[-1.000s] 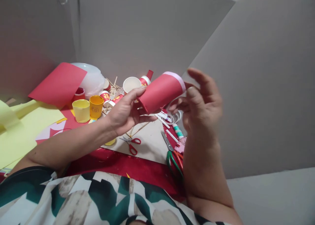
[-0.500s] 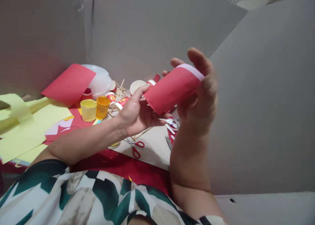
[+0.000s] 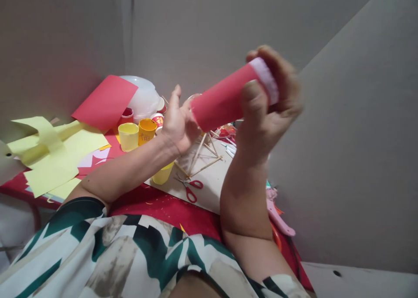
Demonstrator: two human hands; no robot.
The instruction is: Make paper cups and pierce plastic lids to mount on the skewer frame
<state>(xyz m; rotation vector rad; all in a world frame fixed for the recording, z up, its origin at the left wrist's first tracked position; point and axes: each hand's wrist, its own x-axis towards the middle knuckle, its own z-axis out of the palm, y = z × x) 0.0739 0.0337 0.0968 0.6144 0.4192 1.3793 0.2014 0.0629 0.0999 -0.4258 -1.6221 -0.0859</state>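
Raised above the table, a red paper tube (image 3: 222, 98) with a white band at its right end slants up to the right. My right hand (image 3: 271, 93) is closed round that banded end, thumb on the near side and fingers curled over the far side. My left hand (image 3: 183, 126) is at the lower end, its palm against or close to the tube's edge. Its thumb points up and apart; the other fingers are partly hidden by the tube. Beneath them stands a frame of thin wooden sticks (image 3: 205, 152) on a pale board.
Red-handled scissors (image 3: 192, 188) lie on the pale board (image 3: 212, 195). A yellow cup (image 3: 162, 174) is beside my left forearm. Farther left are a pale yellow cup (image 3: 128, 138), an orange cup (image 3: 146, 130), red paper (image 3: 106, 102) and yellow paper (image 3: 54, 176). Grey walls enclose the table.
The tube has moved up and tilted more. My right hand has closed round its banded end, and my left thumb has come off the tube and points up. The view has shifted.
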